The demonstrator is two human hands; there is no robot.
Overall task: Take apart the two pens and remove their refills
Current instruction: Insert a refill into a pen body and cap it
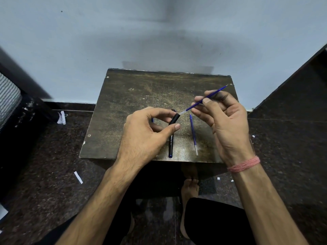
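My left hand (148, 131) pinches a short black pen barrel (174, 119) between thumb and forefinger, tilted over the small dark table (134, 103). My right hand (226, 121) grips a thin blue refill (212, 93) by its middle. The refill's pale end sits right at the barrel's mouth and its tip points up and to the right. Below my left thumb a second black barrel (171, 145) with white lettering and a blue end lies on the table, its upper end hidden by my hand. A loose blue refill (193, 137) lies just to its right.
The table stands against a pale wall (123, 41) on a dark speckled floor (44, 165). Scraps of white paper (78, 177) lie on the floor. A bare foot (189, 190) and dark-clothed knees are below the table's front edge. A dark slab (292, 89) rises at the right.
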